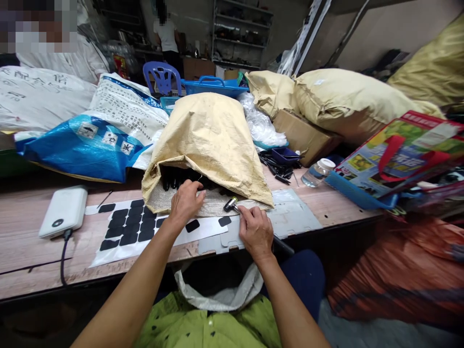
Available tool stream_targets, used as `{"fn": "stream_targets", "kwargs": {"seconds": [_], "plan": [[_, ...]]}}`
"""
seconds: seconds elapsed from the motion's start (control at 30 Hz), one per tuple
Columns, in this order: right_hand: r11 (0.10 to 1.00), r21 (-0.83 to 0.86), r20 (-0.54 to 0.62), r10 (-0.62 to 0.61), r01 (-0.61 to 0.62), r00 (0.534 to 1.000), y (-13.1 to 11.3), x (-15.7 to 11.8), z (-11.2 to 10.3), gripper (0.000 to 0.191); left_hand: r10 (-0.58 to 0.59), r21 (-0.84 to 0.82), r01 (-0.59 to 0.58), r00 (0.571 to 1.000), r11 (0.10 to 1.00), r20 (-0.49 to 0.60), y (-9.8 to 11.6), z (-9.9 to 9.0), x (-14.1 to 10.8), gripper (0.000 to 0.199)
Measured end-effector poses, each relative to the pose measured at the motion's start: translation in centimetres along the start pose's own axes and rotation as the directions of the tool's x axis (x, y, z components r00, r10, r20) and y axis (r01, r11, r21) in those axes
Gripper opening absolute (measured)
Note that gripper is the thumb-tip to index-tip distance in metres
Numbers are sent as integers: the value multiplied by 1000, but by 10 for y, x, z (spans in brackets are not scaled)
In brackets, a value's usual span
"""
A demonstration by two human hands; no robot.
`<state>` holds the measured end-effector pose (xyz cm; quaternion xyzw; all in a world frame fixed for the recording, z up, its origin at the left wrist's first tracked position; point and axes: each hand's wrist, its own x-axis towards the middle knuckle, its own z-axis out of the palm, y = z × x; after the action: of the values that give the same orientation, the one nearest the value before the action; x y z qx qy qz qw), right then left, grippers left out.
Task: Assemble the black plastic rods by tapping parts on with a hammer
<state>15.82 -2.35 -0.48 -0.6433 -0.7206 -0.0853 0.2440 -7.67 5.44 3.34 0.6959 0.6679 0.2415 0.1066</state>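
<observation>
A large tan woven sack (213,130) lies on the table with its mouth toward me, and dark items show inside. At the left part of that mouth is my left hand (186,203), its fingers curled; what they hold, if anything, is hidden. My right hand (256,231) is closed around a small hammer (230,205) with a dark head, which rests over the sack's lower lip. Black rounded patches (132,224) sit in rows on a white sheet under my left forearm. A grey translucent board (290,212) lies beneath the sack's right corner.
A white power bank (64,212) with a cable lies left. Behind are blue-white sacks (108,130), a cardboard box (304,137) and tan sacks (348,99). A jar (318,172) and colourful bag (402,154) stand right. Two people are in the background.
</observation>
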Motion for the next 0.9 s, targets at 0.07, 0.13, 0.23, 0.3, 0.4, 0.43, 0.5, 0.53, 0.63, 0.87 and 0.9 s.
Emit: {"fn": "stream_targets", "kwargs": {"seconds": [0.07, 0.13, 0.23, 0.3, 0.4, 0.43, 0.5, 0.53, 0.63, 0.87, 0.9], "plan": [[1000, -1, -5, 3, -3, 1000, 0, 0, 1, 33, -6, 89, 7, 1000, 996, -7, -5, 7, 17, 26], [1000, -1, -4, 6, -6, 1000, 0, 0, 1, 33, -8, 158, 4, 1000, 987, 27, -7, 11, 25, 25], [1000, -2, -1, 12, -12, 1000, 0, 0, 1, 33, 4, 205, -17, 998, 979, 63, -10, 12, 26, 23], [1000, -4, -1, 18, -18, 1000, 0, 0, 1, 33, 28, 208, -40, 998, 977, 62, -14, 10, 21, 21], [1000, -4, -4, 19, -19, 1000, 0, 0, 1, 33, 51, 161, -55, 998, 985, 28, -21, 6, 5, 18], [1000, -3, -6, 17, -17, 1000, 0, 0, 2, 33, 49, 121, -51, 999, 991, 15, -23, 4, -2, 18], [1000, -4, -13, 17, -17, 1000, 0, 0, 2, 33, 49, 0, -49, 999, 999, 22, -24, 3, -19, 19], [1000, -6, -17, 20, -20, 1000, 0, -1, 3, 32, 59, -74, -56, 997, 996, 42, -23, 3, -28, 19], [1000, -16, -19, 24, -24, 1000, 0, -1, 3, 32, 148, -273, -111, 982, 955, 117, -17, 7, -51, 17], [1000, 9, 10, 19, -19, 1000, 3, 1, 2, 30, 263, -337, -208, 956, 918, 126, -11, 18, -65, 17], [1000, 17, 18, 22, -23, 1000, 4, 2, 2, 30, 260, -342, -203, 957, 918, 129, -11, 18, -64, 17]]}}
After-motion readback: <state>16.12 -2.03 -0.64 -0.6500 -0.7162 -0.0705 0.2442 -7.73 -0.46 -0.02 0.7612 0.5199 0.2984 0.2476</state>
